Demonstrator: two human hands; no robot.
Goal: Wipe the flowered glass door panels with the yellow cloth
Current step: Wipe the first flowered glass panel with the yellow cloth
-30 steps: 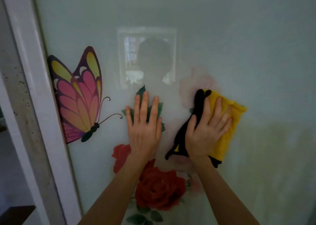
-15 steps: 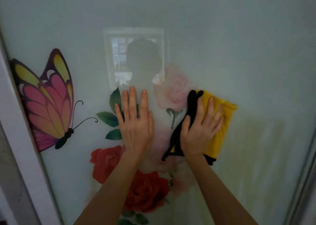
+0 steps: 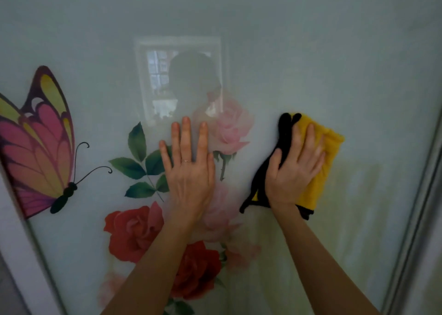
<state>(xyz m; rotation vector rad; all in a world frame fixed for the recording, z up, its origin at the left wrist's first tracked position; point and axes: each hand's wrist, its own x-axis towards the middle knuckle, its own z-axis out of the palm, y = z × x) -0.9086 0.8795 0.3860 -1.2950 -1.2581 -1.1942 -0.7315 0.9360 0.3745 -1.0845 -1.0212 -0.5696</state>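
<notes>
- Yellow cloth [image 3: 328,154], edged in black, lies flat against the flowered glass door panel [image 3: 334,51], to the right of the printed flowers. It is folded into a pad, and its black trim trails down and left past the wrist.
- Head view: the right-hand grip [image 3: 294,171] is wide, with fingers straight and slightly spread and the palm pressing the cloth onto the glass. Nothing is pinched, and the thumb rests on the black edge.
- Left-hand grip [image 3: 191,178] is wide too, flat on the glass with fingers pointing up, holding nothing. A thin ring [image 3: 187,161] shows on one finger.
- That hand lies between green leaves [image 3: 137,142] on its left and a pale pink rose [image 3: 230,128] on its right.
- Two red roses [image 3: 134,231] sit lower, one partly behind the left forearm.
- A pink-and-yellow butterfly [image 3: 40,142] fills the panel's left side, its wing cut off by the white frame [image 3: 14,231].
- A grey frame edge [image 3: 421,195] runs down the right side — near the cloth, not touching it.
- A faint window reflection [image 3: 155,80] with a dark silhouette sits above the left hand.
</notes>
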